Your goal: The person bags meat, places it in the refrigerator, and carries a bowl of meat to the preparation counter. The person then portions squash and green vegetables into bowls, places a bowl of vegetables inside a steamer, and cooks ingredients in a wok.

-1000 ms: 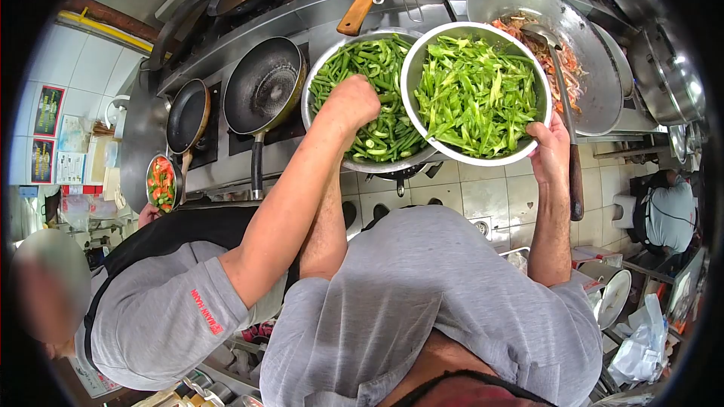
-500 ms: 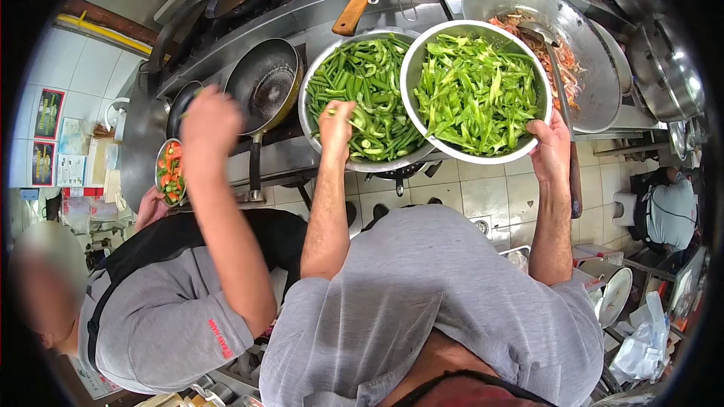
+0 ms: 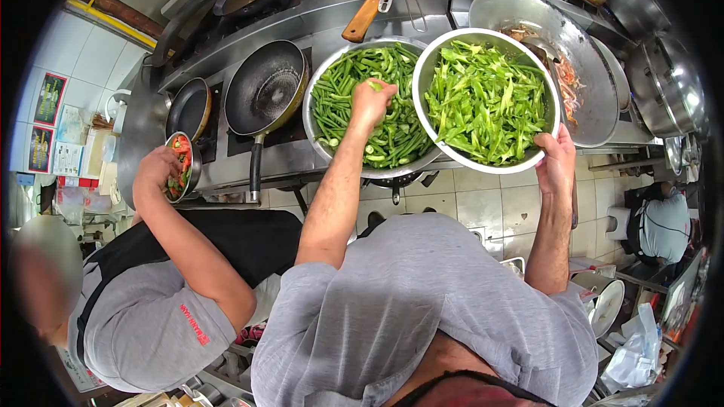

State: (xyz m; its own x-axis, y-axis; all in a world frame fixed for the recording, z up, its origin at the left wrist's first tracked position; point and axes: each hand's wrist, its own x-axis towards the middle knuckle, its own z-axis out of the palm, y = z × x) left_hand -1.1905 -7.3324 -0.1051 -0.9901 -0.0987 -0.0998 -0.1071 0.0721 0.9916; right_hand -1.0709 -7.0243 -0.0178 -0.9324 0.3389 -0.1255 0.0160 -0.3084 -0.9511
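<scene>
My right hand (image 3: 556,154) grips the near right rim of a round metal bowl (image 3: 555,98), tilted slightly. Thin slices of a bright green vegetable (image 3: 486,102) fill it. My left hand (image 3: 372,102) is closed over a wide steel basin (image 3: 311,117) to the left, with a bit of green vegetable showing at its fingers. In that basin lie cut green beans (image 3: 339,90) and paler green slices (image 3: 377,152). The metal bowl overlaps the basin's right edge. How much my left fingers hold is hidden.
At left a co-worker's hand (image 3: 157,169) reaches into a small bowl of red and green pieces (image 3: 181,162). Black pans (image 3: 265,89) sit on the stove. A large wok (image 3: 596,98) with shredded food and a ladle stands right. A wooden-handled strainer (image 3: 365,16) lies behind.
My left hand has moved right and farther over the basin. The co-worker's raised hand has come down to the small bowl. My right hand still holds the metal bowl.
</scene>
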